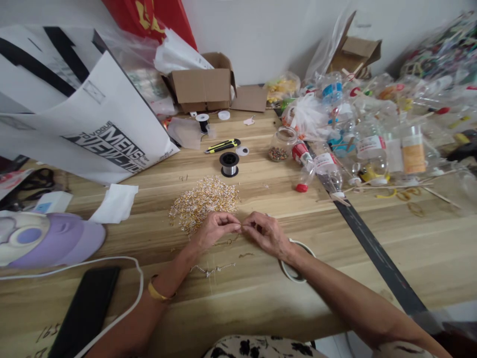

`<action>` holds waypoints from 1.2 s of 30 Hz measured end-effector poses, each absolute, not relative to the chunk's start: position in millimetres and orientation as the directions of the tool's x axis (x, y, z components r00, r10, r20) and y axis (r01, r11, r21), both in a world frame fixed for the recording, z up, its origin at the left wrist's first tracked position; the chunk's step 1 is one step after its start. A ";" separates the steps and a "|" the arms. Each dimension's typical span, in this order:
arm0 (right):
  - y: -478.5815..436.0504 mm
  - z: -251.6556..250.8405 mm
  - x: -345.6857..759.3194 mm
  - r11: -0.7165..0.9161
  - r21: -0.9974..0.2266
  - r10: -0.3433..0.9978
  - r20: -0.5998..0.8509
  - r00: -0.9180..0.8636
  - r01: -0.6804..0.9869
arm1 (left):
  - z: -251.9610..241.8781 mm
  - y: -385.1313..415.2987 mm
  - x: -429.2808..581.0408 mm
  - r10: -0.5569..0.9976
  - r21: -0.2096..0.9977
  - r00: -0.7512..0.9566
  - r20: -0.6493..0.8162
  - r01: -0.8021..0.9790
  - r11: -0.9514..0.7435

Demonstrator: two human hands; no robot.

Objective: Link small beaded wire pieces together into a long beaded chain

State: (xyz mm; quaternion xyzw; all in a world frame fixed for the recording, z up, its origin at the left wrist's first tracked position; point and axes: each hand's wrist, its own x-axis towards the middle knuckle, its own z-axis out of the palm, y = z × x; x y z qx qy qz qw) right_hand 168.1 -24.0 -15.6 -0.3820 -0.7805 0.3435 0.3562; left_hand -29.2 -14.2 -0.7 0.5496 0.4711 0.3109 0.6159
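Note:
My left hand [215, 228] and my right hand [267, 232] meet fingertip to fingertip above the table, each closed in a pinch. What sits between the fingers is too small to make out. Just below them a thin gold chain [228, 242] trails on the wood; whether it runs up into my fingers is unclear. Behind my left hand spreads a pile of small gold and silver jewellery pieces [208, 199]. Nearer to me lie a silver chain with clear stones [208, 272] and a short bit of gold chain [246, 255].
A spool of silver wire [229, 166] and a yellow-black box cutter [222, 145] are beyond the pile. Plastic bottles [328, 166] and a bead jar [281, 146] crowd the right. At left are a phone [87, 311], a white cable [138, 278] and a purple device [70, 238].

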 end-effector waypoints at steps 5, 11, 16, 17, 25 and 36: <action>-24.1 -14.9 167.7 0.477 -0.801 0.843 0.300 -0.446 0.363 | -1.4 -13.0 -30.5 0.916 0.970 0.322 -0.238 0.118 0.211; -25.4 -15.3 167.1 0.501 -0.774 0.835 0.317 -0.449 0.387 | -1.3 -11.8 -30.0 0.923 0.971 0.304 -0.238 0.072 0.226; -25.8 -14.5 167.1 0.505 -0.764 0.833 0.312 -0.456 0.400 | -1.8 -11.7 -29.9 0.924 0.971 0.298 -0.238 0.084 0.223; -25.8 -14.1 167.2 0.508 -0.762 0.832 0.312 -0.459 0.401 | -1.9 -11.6 -29.9 0.926 0.971 0.295 -0.237 0.083 0.222; -26.4 -12.7 167.2 0.563 -0.743 0.792 0.361 -0.493 0.361 | -1.6 -11.6 -29.1 0.926 0.973 0.300 -0.231 0.073 0.219; -25.8 -14.3 166.5 0.557 -0.750 0.797 0.361 -0.485 0.357 | 1.0 -12.4 -28.9 0.924 0.973 0.308 -0.228 0.107 0.205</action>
